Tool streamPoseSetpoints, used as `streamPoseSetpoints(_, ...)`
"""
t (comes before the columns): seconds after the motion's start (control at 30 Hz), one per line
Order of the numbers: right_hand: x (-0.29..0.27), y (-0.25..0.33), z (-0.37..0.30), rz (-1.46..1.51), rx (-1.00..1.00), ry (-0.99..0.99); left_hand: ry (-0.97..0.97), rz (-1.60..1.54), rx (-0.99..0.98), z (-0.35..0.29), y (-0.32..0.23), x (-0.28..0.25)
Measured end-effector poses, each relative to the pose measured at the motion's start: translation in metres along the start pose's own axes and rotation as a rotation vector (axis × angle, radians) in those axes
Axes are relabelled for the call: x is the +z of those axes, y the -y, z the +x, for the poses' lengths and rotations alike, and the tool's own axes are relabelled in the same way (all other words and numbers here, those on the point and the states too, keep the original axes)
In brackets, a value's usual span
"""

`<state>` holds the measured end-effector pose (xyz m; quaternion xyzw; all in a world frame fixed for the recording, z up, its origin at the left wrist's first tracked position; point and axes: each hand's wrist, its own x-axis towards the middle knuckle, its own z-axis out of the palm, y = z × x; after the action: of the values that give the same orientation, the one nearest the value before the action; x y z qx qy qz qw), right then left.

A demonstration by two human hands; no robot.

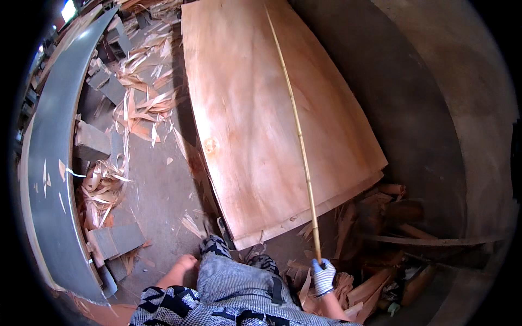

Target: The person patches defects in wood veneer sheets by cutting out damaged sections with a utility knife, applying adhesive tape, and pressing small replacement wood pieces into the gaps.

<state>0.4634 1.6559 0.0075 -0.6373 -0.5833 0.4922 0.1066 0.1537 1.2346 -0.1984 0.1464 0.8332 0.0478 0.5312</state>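
My right hand (324,276), in a white striped glove with bluish fingertips, is closed round the thick near end of a long bamboo pole (299,133). The pole slants away over a large sheet of wood veneer (239,108), its thin tip reaching the sheet's far end. The sheet tops a low stack whose lower layers show at the near edge. My left hand (187,263) hangs low beside my left leg, apart from the sheet. Its fingers do not show clearly, and I see nothing in it.
To the left, a long grey panel (54,125) rests on concrete blocks (91,141). Veneer scraps (142,108) litter the floor between panel and stack. More broken veneer (370,288) lies by my right hand. A dark wall (402,103) runs along the right side.
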Motion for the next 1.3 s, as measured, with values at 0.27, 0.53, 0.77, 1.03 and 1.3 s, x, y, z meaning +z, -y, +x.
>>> streamPoseSetpoints(0.27, -0.085, -0.021, 0.028, -0.261, -0.183, -0.061, -0.08, -0.345, 0.233, -0.059, -0.112, 0.035)
streamPoseSetpoints(0.53, -0.127, -0.043, 0.097, -0.27, -0.129, 0.04, -0.247, -0.063, 0.022, -0.073, -0.081, 0.056)
streamPoseSetpoints(0.77, -0.214, -0.023, 0.269, -0.258, -0.41, 0.022, -0.142, 0.128, -0.165, -0.063, -0.187, 0.106)
streamPoseSetpoints(1.03, -0.276, -0.01, 0.534, -0.614, -0.341, 0.186, 0.021, -0.151, 0.461, -0.066, -0.632, 0.141)
streamPoseSetpoints(1.3, -0.311, -0.072, 0.688, -0.829, -0.285, 0.249, 0.068, -0.414, 0.29, -0.057, -0.744, 0.161)
